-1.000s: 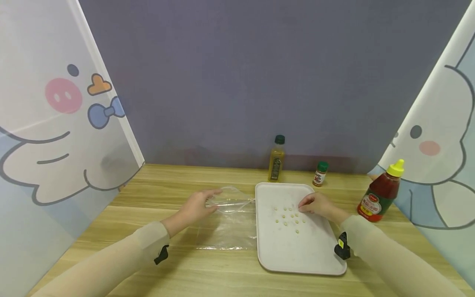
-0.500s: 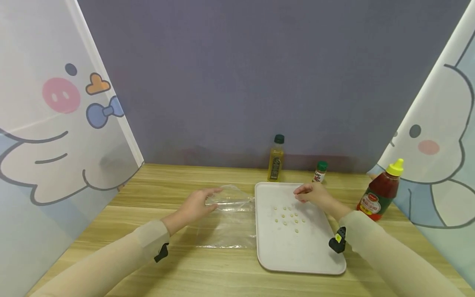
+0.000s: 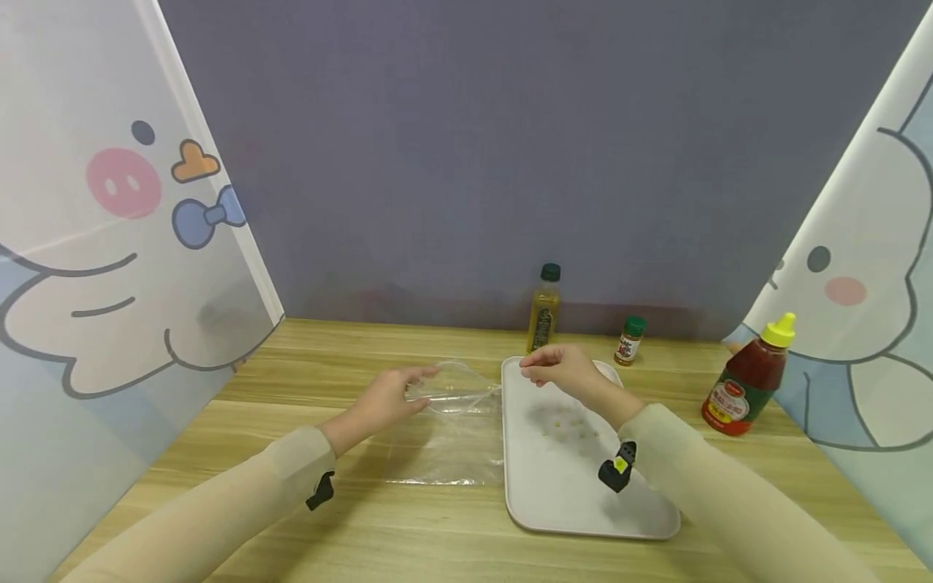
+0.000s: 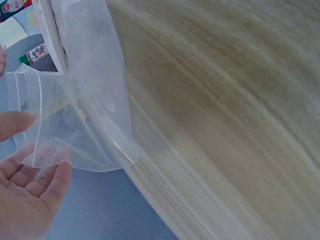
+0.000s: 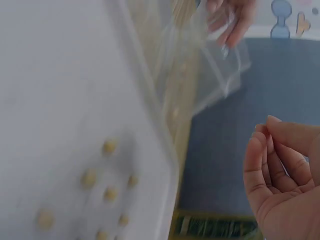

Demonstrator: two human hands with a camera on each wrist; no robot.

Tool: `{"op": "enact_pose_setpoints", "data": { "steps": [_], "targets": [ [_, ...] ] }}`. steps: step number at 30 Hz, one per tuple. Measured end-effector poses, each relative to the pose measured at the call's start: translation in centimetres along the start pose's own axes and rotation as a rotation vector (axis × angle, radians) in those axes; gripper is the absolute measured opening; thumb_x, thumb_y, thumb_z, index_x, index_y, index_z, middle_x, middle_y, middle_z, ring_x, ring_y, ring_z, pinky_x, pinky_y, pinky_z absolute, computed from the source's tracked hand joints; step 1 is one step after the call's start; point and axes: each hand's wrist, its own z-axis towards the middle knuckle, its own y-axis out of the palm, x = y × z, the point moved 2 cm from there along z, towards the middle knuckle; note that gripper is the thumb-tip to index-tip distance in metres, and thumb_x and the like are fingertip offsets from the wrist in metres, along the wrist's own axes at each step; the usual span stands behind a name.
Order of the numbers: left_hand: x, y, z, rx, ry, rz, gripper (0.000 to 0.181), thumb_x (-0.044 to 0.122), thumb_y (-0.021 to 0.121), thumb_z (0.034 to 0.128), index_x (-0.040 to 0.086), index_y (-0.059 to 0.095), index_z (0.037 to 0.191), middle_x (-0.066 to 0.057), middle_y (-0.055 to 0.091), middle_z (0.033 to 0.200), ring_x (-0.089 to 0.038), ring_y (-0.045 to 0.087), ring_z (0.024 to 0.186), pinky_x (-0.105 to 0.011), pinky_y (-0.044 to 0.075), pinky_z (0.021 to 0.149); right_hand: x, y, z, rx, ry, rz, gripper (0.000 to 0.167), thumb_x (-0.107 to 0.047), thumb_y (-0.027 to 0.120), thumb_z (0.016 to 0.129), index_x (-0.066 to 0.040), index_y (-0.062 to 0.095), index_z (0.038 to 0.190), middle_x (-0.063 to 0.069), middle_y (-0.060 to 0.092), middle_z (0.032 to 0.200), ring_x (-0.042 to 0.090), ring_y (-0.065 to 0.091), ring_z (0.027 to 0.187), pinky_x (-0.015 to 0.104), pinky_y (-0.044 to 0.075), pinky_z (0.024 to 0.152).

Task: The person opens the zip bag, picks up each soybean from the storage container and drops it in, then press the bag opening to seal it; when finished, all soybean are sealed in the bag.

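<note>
My left hand [image 3: 385,406] holds the mouth of a clear zip bag [image 3: 446,453], thumb on one side and fingers on the other; the bag lies left of the tray. In the left wrist view the mouth gapes, and a few pale soybeans [image 4: 82,114] show inside. Above the far left corner of the white tray [image 3: 568,506] is my right hand [image 3: 572,376], thumb and fingertips pinched together. It seems to hold a soybean, hidden by the fingertips. Several yellowish soybeans [image 5: 89,178] lie scattered on the tray beneath the right forearm.
Behind the tray stands an oil bottle [image 3: 543,316] with a dark cap. A small green-capped spice jar [image 3: 629,342] is farther right. The red sauce bottle [image 3: 747,385] with a yellow nozzle stands right of the tray. A grey panel [image 3: 466,202] closes off the wooden table's [image 3: 342,518] back.
My right hand has lifted from the soybeans on the tray and moved left toward the bag, fingertips still pinched. The left hand and the bag have hardly moved.
</note>
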Motion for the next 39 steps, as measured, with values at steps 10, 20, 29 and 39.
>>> {"op": "enact_pose_setpoints", "data": {
  "steps": [10, 20, 29, 39],
  "targets": [
    [0.2, -0.2, 0.3, -0.013, 0.007, -0.019, 0.052, 0.011, 0.075, 0.0834, 0.01, 0.059, 0.133, -0.01, 0.065, 0.126, -0.03, 0.063, 0.11, -0.046, 0.055, 0.09, -3.4, 4.7, 1.5, -0.063, -0.077, 0.051, 0.018, -0.007, 0.073, 0.085, 0.003, 0.072, 0.1, 0.016, 0.074, 0.092, 0.02, 0.069, 0.074, 0.031, 0.059, 0.07],
    [0.5, -0.2, 0.4, -0.038, -0.012, -0.012, 0.052, 0.011, 0.075, 0.084, 0.01, 0.058, 0.134, -0.009, 0.064, 0.129, -0.029, 0.063, 0.111, -0.046, 0.055, 0.089, -4.2, 8.0, 2.1, -0.14, -0.08, -0.033, 0.016, -0.006, 0.071, 0.086, 0.004, 0.073, 0.098, 0.022, 0.073, 0.093, 0.014, 0.069, 0.067, 0.043, 0.06, 0.076],
    [0.6, 0.0, 0.4, -0.03, -0.017, 0.005, 0.051, 0.012, 0.075, 0.0837, 0.012, 0.059, 0.133, -0.008, 0.066, 0.126, -0.028, 0.064, 0.11, -0.046, 0.055, 0.09, -4.1, 8.0, 1.9, -0.009, -0.114, -0.235, 0.01, -0.002, 0.071, 0.083, 0.0, 0.076, 0.092, 0.009, 0.075, 0.081, 0.029, 0.07, 0.072, 0.027, 0.058, 0.059],
    [0.9, 0.0, 0.3, -0.036, -0.02, 0.012, 0.052, 0.013, 0.075, 0.0836, 0.012, 0.059, 0.132, -0.008, 0.065, 0.126, -0.028, 0.064, 0.11, -0.044, 0.056, 0.086, -4.1, 7.2, 1.9, 0.033, -0.157, -0.314, 0.012, -0.005, 0.071, 0.084, -0.004, 0.077, 0.095, 0.007, 0.075, 0.081, 0.009, 0.067, 0.063, 0.022, 0.056, 0.057]
  ]
}}
